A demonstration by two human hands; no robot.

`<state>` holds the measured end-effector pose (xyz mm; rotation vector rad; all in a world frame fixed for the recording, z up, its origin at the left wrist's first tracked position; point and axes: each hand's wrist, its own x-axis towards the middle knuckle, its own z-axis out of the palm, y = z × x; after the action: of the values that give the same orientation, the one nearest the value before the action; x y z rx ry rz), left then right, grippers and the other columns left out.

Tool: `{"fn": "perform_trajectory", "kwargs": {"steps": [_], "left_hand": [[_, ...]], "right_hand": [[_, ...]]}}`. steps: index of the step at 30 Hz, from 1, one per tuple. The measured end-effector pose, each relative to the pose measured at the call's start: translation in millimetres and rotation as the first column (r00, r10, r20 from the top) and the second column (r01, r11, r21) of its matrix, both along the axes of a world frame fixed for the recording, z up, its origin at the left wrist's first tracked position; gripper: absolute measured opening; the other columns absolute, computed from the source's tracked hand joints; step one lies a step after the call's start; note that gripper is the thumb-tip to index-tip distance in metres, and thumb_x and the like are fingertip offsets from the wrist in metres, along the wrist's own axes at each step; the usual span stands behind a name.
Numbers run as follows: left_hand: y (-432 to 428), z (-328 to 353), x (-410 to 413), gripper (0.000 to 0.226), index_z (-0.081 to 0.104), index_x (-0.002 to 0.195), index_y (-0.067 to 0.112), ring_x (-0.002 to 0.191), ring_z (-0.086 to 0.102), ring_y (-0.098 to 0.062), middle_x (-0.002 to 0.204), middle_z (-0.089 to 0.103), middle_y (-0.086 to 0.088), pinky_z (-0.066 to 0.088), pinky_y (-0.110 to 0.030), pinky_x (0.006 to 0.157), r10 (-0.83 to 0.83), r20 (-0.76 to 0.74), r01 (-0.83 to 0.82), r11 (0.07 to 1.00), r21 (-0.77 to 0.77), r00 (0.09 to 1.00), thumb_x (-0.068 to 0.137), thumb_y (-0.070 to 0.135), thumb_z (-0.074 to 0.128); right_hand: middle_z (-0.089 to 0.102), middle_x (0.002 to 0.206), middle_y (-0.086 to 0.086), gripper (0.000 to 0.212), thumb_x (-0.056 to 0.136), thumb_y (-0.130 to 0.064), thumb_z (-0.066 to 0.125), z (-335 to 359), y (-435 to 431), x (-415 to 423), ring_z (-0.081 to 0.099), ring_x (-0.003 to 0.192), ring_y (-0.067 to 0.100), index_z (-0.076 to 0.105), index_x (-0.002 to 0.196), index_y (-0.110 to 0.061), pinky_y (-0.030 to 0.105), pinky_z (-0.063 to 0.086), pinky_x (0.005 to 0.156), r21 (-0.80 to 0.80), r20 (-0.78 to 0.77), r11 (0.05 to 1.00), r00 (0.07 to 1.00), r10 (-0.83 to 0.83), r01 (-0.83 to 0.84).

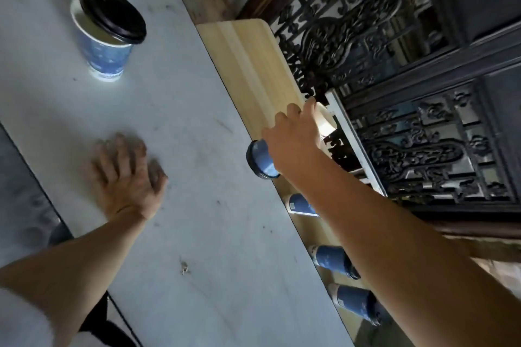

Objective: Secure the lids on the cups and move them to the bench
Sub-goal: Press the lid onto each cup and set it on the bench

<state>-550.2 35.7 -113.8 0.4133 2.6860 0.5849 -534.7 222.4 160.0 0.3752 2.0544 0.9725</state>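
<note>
Your right hand (296, 141) has its grip wrapped around a blue paper cup with a black lid (262, 159), out over the light wooden counter (248, 65). It is light and soft, so hold its side gently. In the picture its length runs slantwise, lid end down-left. Your left hand (127, 177) lies flat and empty. Another blue cup with a loose black lid (105, 36) waits on the grey table (197, 205).

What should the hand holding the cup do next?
Probably lower the blue cup onto the wooden bench and let go. The right hand grips it, lid on, over the bench, where three lidded cups already stand. One cup waits on the table, lid askew.
</note>
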Motion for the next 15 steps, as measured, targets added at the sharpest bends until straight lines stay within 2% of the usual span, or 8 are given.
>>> {"fn": "perform_trajectory", "kwargs": {"steps": [2,5,9,15], "left_hand": [[0,0,1,0.078,0.034,0.152,0.020,0.152,-0.002,-0.044,0.166,0.015,-0.013,-0.013,-0.052,0.120,0.013,-0.002,-0.013,1.000,-0.008,1.000,0.084,0.058,0.037],[2,0,1,0.077,0.030,0.154,0.022,0.152,-0.004,-0.043,0.166,0.014,-0.012,-0.024,-0.046,0.116,0.007,-0.024,-0.009,0.999,-0.044,1.000,0.087,0.058,0.044],[4,-1,3,0.080,0.028,0.154,0.023,0.152,-0.005,-0.042,0.165,0.015,-0.012,-0.014,-0.052,0.120,0.024,-0.031,-0.025,0.999,-0.035,0.999,0.084,0.061,0.034],[5,1,3,0.078,0.026,0.156,0.024,0.152,-0.008,-0.041,0.166,0.012,-0.011,-0.010,-0.055,0.121,0.028,-0.033,-0.030,0.997,-0.078,0.999,0.089,0.057,0.050]], "right_hand": [[0.049,0.132,0.008,0.050,0.086,-0.036,0.061,-8,-3,0,0.036,0.131,0.038,0.050,0.134,-0.029,0.066,0.013,0.113,-0.012,-0.006,1.000,1.000,0.006,-0.006],[0.050,0.130,0.007,0.051,0.085,-0.031,0.061,-11,2,1,0.037,0.129,0.036,0.048,0.134,-0.031,0.064,0.019,0.111,-0.080,-0.028,0.994,0.997,-0.078,0.075],[0.053,0.127,0.005,0.053,0.083,-0.023,0.062,-6,14,3,0.039,0.128,0.035,0.050,0.134,-0.031,0.060,0.025,0.108,-0.145,-0.058,0.974,0.982,-0.182,0.172],[0.052,0.130,0.007,0.057,0.082,-0.024,0.064,0,27,7,0.038,0.131,0.036,0.048,0.136,-0.032,0.060,0.025,0.111,-0.143,-0.045,0.961,0.968,-0.247,0.238]]}}
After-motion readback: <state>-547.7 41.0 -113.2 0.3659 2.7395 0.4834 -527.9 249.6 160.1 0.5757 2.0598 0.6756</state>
